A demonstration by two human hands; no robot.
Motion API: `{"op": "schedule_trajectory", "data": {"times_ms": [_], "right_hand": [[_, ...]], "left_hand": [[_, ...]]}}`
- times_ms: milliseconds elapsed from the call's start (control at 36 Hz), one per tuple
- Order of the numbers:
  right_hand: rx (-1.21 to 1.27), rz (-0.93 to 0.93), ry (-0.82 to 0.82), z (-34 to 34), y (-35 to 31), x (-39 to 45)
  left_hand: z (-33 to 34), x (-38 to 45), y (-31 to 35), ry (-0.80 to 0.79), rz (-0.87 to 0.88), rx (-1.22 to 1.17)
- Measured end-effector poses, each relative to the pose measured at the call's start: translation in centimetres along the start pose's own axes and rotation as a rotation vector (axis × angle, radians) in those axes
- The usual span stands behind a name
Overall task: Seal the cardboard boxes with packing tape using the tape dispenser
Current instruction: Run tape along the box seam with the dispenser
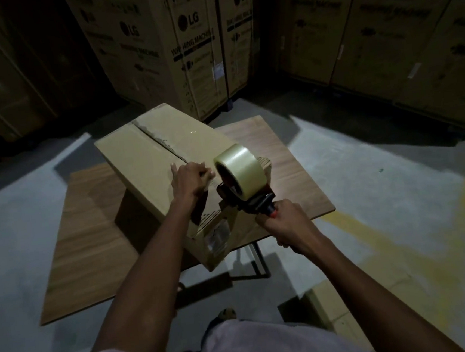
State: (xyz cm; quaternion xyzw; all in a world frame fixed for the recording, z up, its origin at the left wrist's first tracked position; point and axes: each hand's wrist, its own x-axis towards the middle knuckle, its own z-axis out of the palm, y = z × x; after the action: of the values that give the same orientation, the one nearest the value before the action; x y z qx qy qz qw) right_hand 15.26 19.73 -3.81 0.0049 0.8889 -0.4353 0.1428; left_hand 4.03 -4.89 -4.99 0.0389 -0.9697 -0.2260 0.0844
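Observation:
A long cardboard box (150,158) lies on a small wooden table (290,167), its top flaps meeting in a seam that runs away from me. My left hand (190,178) presses on the near end of the top, right at the seam, fingers bent over the near edge. My right hand (285,221) grips the red-and-black handle of the tape dispenser (252,199). A roll of clear packing tape (240,169) sits on the dispenser. The dispenser's front end touches the near end face of the box, just below the top edge.
Large printed appliance cartons (185,47) stand stacked in rows behind the table and to both sides. A smaller cardboard box (332,305) sits on the concrete floor at my right. The table's metal legs (258,261) show under its near edge.

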Motion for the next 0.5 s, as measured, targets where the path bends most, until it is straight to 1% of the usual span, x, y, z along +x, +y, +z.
{"op": "schedule_trajectory", "data": {"times_ms": [83, 194, 278, 361, 500], "right_hand": [[0.045, 0.008, -0.024, 0.5, 0.9, 0.1], [0.100, -0.022, -0.058, 0.8, 1.9, 0.3], [0.169, -0.019, -0.077, 1.1, 2.2, 0.5], [0.208, -0.008, -0.060, 1.1, 2.5, 1.2], [0.271, -0.039, -0.053, 0.7, 2.5, 1.2]], "left_hand": [[-0.1, -0.3, 0.5, -0.023, 0.052, -0.073], [0.3, -1.3, 0.7, -0.123, 0.109, -0.248], [0.9, -1.7, 0.3, -0.101, 0.087, -0.223], [1.4, -1.5, 0.2, -0.094, 0.062, -0.192], [0.9, -1.9, 0.7, -0.079, 0.041, -0.147]]}}
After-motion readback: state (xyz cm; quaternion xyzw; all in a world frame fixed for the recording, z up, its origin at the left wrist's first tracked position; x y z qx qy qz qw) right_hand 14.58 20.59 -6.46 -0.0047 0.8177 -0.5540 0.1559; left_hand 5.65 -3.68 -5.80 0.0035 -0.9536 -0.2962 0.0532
